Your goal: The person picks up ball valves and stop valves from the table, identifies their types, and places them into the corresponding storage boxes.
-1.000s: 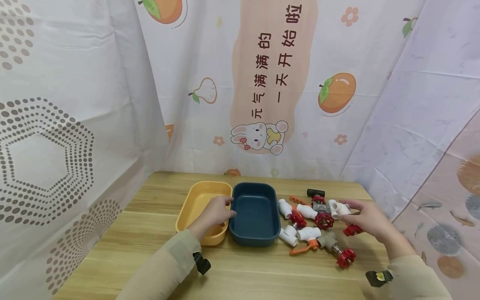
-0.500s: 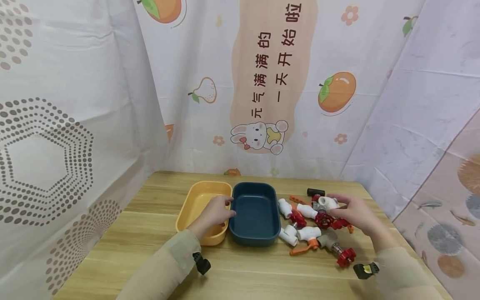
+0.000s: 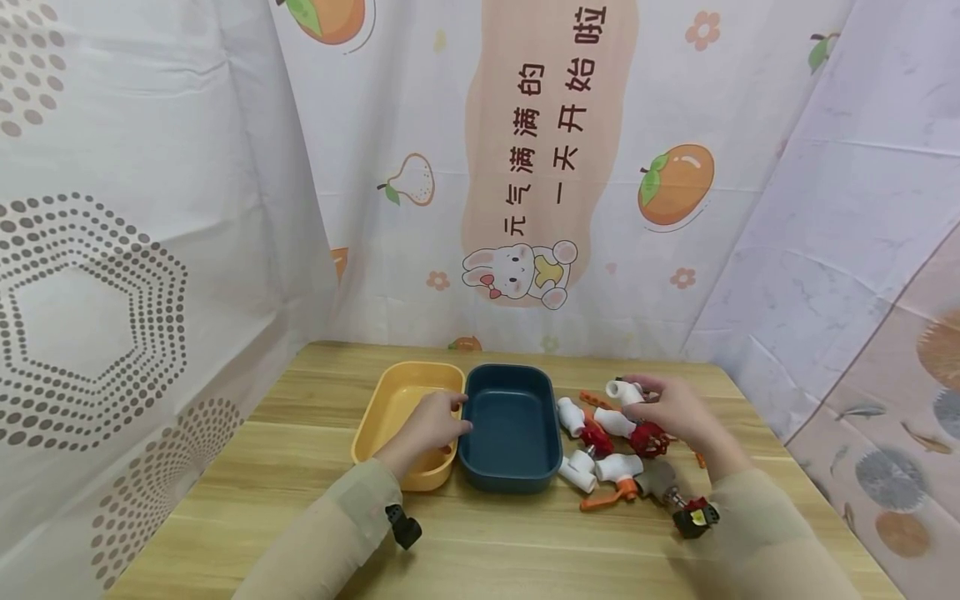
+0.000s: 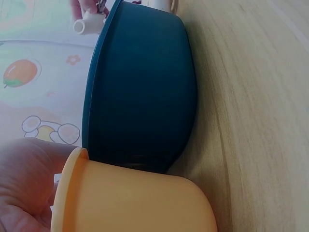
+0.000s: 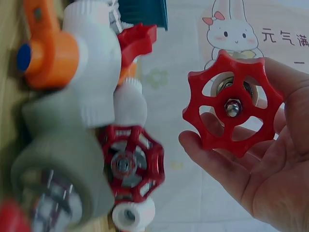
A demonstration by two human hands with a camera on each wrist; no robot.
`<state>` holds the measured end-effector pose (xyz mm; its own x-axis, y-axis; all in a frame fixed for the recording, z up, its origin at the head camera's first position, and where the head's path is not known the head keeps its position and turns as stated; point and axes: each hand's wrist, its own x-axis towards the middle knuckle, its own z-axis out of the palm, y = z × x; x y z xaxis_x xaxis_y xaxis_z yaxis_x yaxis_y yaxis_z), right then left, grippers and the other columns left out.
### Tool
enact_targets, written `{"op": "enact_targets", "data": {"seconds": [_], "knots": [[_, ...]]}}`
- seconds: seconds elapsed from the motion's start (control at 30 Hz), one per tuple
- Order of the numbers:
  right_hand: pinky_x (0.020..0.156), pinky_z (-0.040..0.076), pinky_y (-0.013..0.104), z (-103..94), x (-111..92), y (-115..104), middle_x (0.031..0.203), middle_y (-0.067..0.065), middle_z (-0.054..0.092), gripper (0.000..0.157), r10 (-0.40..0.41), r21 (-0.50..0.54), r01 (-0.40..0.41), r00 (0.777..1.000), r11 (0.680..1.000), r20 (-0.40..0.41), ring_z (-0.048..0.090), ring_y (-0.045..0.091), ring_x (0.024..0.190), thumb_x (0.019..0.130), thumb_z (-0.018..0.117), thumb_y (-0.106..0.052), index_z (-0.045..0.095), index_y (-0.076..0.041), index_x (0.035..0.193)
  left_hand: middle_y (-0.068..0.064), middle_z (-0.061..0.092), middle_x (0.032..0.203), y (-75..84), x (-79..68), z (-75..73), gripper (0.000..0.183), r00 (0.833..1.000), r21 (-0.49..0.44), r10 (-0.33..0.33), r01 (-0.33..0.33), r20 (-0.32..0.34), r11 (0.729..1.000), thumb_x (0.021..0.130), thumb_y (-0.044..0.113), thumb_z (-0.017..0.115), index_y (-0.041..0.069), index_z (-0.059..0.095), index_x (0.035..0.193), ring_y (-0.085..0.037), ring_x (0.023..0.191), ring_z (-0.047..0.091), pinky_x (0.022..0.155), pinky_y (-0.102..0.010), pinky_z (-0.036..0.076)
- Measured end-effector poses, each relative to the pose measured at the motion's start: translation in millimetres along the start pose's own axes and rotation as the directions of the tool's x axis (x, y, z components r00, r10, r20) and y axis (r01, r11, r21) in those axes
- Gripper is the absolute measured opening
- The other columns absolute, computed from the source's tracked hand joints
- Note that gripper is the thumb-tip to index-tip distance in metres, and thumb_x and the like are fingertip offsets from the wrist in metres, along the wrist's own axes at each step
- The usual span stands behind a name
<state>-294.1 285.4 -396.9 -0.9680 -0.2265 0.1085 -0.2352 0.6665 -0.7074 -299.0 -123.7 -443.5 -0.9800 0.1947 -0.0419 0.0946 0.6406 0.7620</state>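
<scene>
My right hand (image 3: 663, 408) holds a white plastic stop valve (image 3: 624, 392) above the far part of the valve pile. In the right wrist view its red handwheel (image 5: 233, 104) faces the camera, and fingers and thumb lie around the body behind it. The left wrist view shows the white pipe end (image 4: 89, 24) beyond the blue tray. My left hand (image 3: 429, 429) rests at the adjoining rims of the yellow tray (image 3: 366, 425) and the dark blue tray (image 3: 510, 483), its thumb and forefinger apart. Part of that hand is hidden behind the yellow rim in the left wrist view.
Right of the blue tray lie several valves: a white ball valve with orange lever (image 3: 618, 468), a grey valve (image 3: 656, 482), a white tee-shaped fitting (image 3: 577, 472) and a red handwheel (image 3: 649, 439). The wooden table (image 3: 480, 550) meets a printed curtain (image 3: 420, 325) behind.
My right hand has moved left across the pile, carrying the stop valve with it and lifting it clear of the other valves. My left hand has stayed at the tray rims.
</scene>
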Motion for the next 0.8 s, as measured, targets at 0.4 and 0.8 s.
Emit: {"op": "enact_targets", "data": {"seconds": [0.4, 0.8], "knots": [[0.077, 0.058, 0.035, 19.3, 27, -19, 0.126, 0.022, 0.065, 0.062, 0.017, 0.091, -0.018, 1.0, 0.996, 0.02, 0.07, 0.028, 0.093, 0.088, 0.08, -0.021, 0.058, -0.005, 0.143, -0.025, 0.058, 0.135, 2.3, -2.0, 0.3, 0.055, 1.0, -0.004, 0.0, 0.0, 0.007, 1.0, 0.092, 0.011, 0.075, -0.001, 0.056, 0.143, -0.021, 0.051, 0.063, 0.048, -0.031, 0.057], [0.073, 0.061, 0.037, 28.0, 44, -41, 0.12, 0.019, 0.068, 0.057, 0.001, 0.158, -0.008, 0.999, 0.987, 0.044, 0.071, 0.036, 0.097, 0.091, 0.077, -0.021, 0.057, -0.007, 0.143, -0.025, 0.058, 0.135, 3.8, -1.1, -1.4, 0.055, 1.0, -0.001, -0.018, 0.018, 0.008, 1.0, 0.092, 0.011, 0.076, 0.0, 0.057, 0.142, -0.022, 0.052, 0.063, 0.048, -0.032, 0.057]]}}
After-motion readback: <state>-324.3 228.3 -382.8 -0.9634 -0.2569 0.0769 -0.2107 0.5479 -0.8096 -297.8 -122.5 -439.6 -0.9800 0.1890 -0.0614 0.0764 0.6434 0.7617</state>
